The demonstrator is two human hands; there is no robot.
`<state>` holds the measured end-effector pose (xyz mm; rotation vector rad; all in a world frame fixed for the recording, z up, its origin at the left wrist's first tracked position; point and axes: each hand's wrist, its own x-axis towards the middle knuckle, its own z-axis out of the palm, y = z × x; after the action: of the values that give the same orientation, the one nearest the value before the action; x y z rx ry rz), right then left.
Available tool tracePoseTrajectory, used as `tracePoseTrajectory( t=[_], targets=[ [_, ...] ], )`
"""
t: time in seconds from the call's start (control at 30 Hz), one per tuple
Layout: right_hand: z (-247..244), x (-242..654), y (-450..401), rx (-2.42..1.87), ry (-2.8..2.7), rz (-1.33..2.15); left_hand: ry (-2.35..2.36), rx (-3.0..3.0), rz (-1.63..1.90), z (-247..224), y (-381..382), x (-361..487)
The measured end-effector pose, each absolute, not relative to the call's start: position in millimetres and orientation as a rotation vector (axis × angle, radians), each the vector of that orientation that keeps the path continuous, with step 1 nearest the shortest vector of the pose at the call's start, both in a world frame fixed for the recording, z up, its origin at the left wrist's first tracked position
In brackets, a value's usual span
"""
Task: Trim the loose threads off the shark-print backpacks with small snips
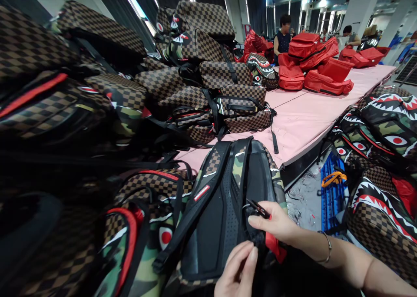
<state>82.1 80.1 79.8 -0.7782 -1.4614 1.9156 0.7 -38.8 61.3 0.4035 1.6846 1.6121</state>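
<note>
A backpack (211, 227) with checkered and camouflage edges lies with its black padded back and straps facing up. Over its lower right part, my right hand (276, 221) is closed around a small dark tool (258, 208), perhaps thread snips, pointing up and left. Just below, my left hand (239, 268) pinches at the black strap area, thumb and fingertips together; whatever lies between them is too small to make out. Red material (275, 247) shows beside the backpack's lower right edge, under my right hand.
Checkered backpacks (208, 49) are piled at the left and centre on a pink table (306, 114). Red bags (325, 67) and people (282, 36) are farther back. More shark-face backpacks (384, 201) and a blue plastic crate (329, 197) stand at the right.
</note>
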Motion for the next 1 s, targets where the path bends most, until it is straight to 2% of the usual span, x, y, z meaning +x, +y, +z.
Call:
tracePoseTrajectory(
  t=[0.2,0.33,0.47,0.57,1.0],
  targets=[
    [81,86,77,-0.792,-1.668,1.845,1.618,0.198,1.595,50,-39,-2],
    [85,100,75,-0.883,-1.971,1.334,1.544,0.024,1.656,52,-38,-8],
    [82,116,80,-0.598,-2.167,0.776,1.502,-0.085,1.693,57,-38,-10],
    [77,124,85,-0.418,-2.305,0.520,1.487,-0.093,1.711,61,-37,-9],
    [79,122,86,-0.336,-2.428,0.529,1.518,0.023,1.682,63,-39,-3]
  ],
)
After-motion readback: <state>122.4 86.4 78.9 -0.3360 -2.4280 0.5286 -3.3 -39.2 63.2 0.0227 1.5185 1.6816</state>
